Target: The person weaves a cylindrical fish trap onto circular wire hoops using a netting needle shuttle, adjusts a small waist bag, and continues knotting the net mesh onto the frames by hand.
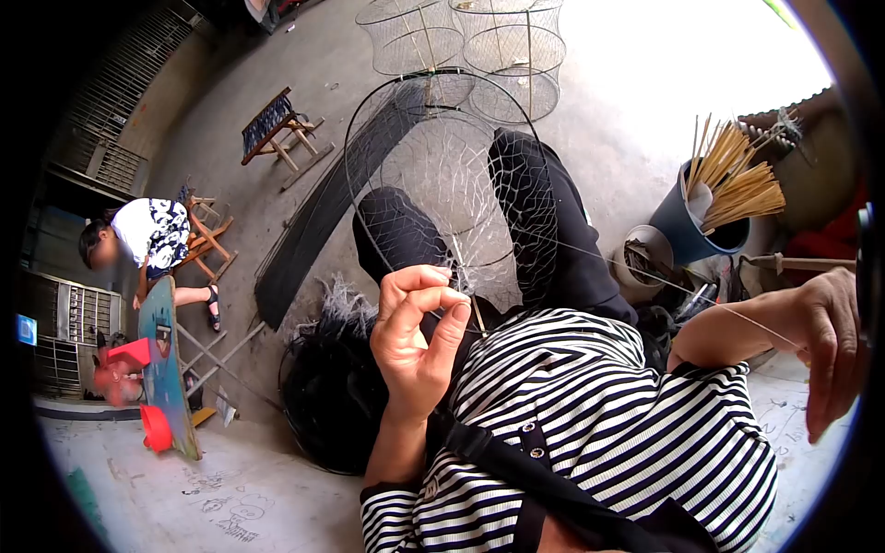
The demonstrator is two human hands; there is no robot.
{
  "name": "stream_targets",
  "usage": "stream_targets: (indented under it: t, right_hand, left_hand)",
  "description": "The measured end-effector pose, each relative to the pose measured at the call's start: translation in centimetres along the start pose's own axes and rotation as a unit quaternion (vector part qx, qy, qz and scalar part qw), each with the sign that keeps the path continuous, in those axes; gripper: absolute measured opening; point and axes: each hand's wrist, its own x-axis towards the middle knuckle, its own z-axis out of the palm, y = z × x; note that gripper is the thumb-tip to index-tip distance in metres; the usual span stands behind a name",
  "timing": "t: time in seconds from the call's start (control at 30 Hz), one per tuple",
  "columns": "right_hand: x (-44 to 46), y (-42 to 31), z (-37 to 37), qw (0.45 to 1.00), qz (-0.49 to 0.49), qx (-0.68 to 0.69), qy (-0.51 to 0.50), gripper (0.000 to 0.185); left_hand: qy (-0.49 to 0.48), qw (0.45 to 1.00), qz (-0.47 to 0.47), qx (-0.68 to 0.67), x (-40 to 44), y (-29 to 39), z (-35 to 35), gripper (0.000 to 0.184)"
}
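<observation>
A round net cage (442,175) with a dark hoop and pale mesh rests over my knees. My left hand (419,336) is at the near edge of the mesh, its fingers and thumb closed in a pinch on the netting near a thin stick. My right hand (830,346) is far out to the right, fingers closed on a thin thread (682,288) that runs taut from the net. The tips of the right fingers are partly hidden by the view's dark border.
Other net cages (512,46) stand on the floor ahead. A blue bucket of sticks (678,221) and a white bucket (636,276) are at right. Dark netting (313,230) lies left, near a folding stool (277,134). A person (152,240) sits at a small table (171,369).
</observation>
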Motion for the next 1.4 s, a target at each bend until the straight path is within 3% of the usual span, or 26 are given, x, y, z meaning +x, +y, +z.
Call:
stream_targets:
  t: [0.1, 0.23, 0.3, 0.63, 0.87, 0.97, 1.0, 1.03, 1.07, 1.1, 1.13, 1.17, 1.2, 1.23, 1.3, 1.33, 1.37, 1.4]
  right_hand:
    - [0.7, -0.8, 1.1, 0.991, 0.006, -0.133, -0.016, 0.036]
    - [0.2, 4.6, 5.5, 0.961, 0.007, -0.275, -0.019, 0.045]
    - [-0.2, 6.0, 7.0, 0.934, -0.003, -0.357, 0.004, 0.041]
    - [-0.1, 7.8, 8.2, 0.917, -0.012, -0.398, -0.017, 0.041]
    - [0.6, 8.4, 9.2, 0.955, -0.023, -0.294, 0.018, 0.036]
    - [1.4, 7.7, 10.4, 0.991, 0.057, -0.124, 0.014, 0.035]
    - [2.2, 6.9, 10.7, 0.992, 0.117, 0.024, -0.026, 0.037]
    - [2.4, 8.4, 11.9, 0.987, 0.116, 0.11, -0.037, 0.035]
    - [2.6, 9.1, 12.5, 0.933, 0.233, 0.267, -0.061, 0.034]
    - [2.9, 9.8, 12.7, 0.841, 0.337, 0.415, -0.082, 0.034]
    - [3.4, 10.3, 12.1, 0.891, 0.303, 0.324, -0.092, 0.03]
    - [3.1, 9.9, 10.6, 0.973, 0.198, 0.068, -0.097, 0.027]
    - [2.8, 10.2, 10.0, 0.985, 0.162, 0.055, -0.01, 0.026]
    - [2.9, 10.3, 9.0, 0.922, 0.245, 0.284, 0.092, 0.025]
    - [3.3, 10.7, 7.5, 0.954, 0.185, 0.135, 0.195, 0.021]
    - [2.8, 11.4, 7.1, 0.974, 0.107, -0.118, 0.158, 0.018]
    - [2.4, 12.2, 7.0, 0.925, 0.023, -0.362, 0.112, 0.016]
    - [2.0, 12.4, 7.5, 0.897, -0.022, -0.432, 0.086, 0.017]
  left_hand:
    - [0.009, 1.0, -0.001, -0.007, 0.0, 0.1, 0.0, 0.01]
    - [0.015, 0.999, -0.013, -0.032, -0.1, 0.5, -0.1, 0.008]
    - [0.025, 0.999, -0.009, -0.039, 0.0, 0.6, -0.1, 0.011]
    - [0.02, 1.0, 0.002, -0.016, 0.2, 1.0, 0.2, 0.015]
    - [-0.012, 1.0, -0.005, 0.023, 0.0, 1.2, 0.5, 0.013]
    - [-0.038, 0.994, 0.017, 0.103, 0.0, 1.0, 1.2, 0.012]
    - [-0.051, 0.982, 0.057, 0.175, 0.2, 1.0, 1.9, 0.012]
    - [-0.069, 0.964, 0.109, 0.232, 0.5, 0.9, 2.6, 0.015]
    - [-0.082, 0.953, 0.122, 0.265, 0.3, 0.7, 2.8, 0.016]
    - [-0.094, 0.94, 0.136, 0.299, 0.2, 0.4, 2.8, 0.017]
    - [-0.096, 0.938, 0.135, 0.306, 0.3, 0.6, 2.4, 0.018]
    - [-0.088, 0.944, 0.118, 0.297, 0.3, 0.9, 1.8, 0.017]
    - [-0.089, 0.968, 0.067, 0.223, 0.2, 0.7, 1.0, 0.017]
    - [-0.088, 0.985, 0.013, 0.146, 0.0, 0.5, 0.2, 0.016]
    - [-0.03, 0.994, -0.064, -0.078, -0.2, 0.3, -0.6, 0.01]
    - [-0.023, 0.991, -0.062, -0.119, -0.1, 0.1, -0.9, 0.008]
    - [-0.017, 0.985, -0.062, -0.16, 0.0, -0.1, -1.0, 0.007]
    - [-0.013, 0.981, -0.065, -0.181, 0.1, -0.3, -1.0, 0.007]
